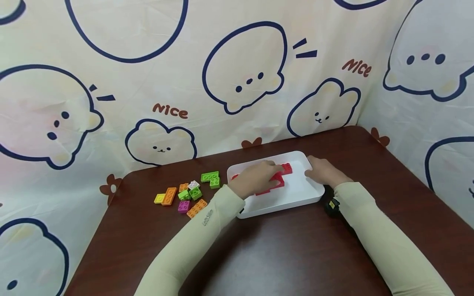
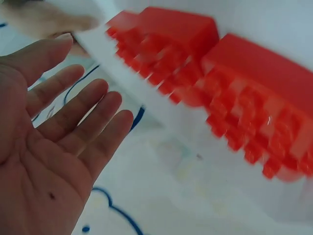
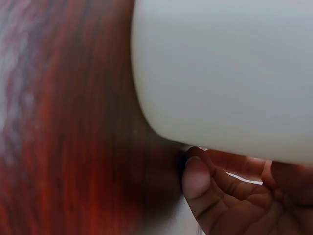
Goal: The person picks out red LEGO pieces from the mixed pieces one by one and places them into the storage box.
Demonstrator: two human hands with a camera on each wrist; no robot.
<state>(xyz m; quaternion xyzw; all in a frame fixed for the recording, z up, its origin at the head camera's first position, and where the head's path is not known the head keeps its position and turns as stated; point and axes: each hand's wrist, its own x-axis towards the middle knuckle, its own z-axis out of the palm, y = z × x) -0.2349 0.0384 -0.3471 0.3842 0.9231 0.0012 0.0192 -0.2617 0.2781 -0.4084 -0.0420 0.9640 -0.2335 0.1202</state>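
A white tray [image 1: 296, 197] stands on the table with several red building bricks [image 1: 286, 168] inside, their studs facing up. Over those bricks reaches my left hand [image 1: 257, 179]; in the left wrist view its fingers are straight and slightly spread, with nothing between them, beside the red bricks [image 2: 171, 34]. At the tray's right end my right hand [image 1: 324, 170] grips the rim. The right wrist view shows the right hand [image 3: 234, 196] with bent thumb and fingers against the edge of the tray [image 3: 220, 78]; part of the grip is hidden.
Left of the tray lie loose bricks: green ones [image 1: 210, 176], orange ones [image 1: 169, 196], a yellow one [image 1: 159, 198], a purple one [image 1: 184, 206] and a white one [image 1: 193, 185]. The dark wooden table [image 1: 289, 255] meets a printed curtain [image 1: 237, 127] at the back.
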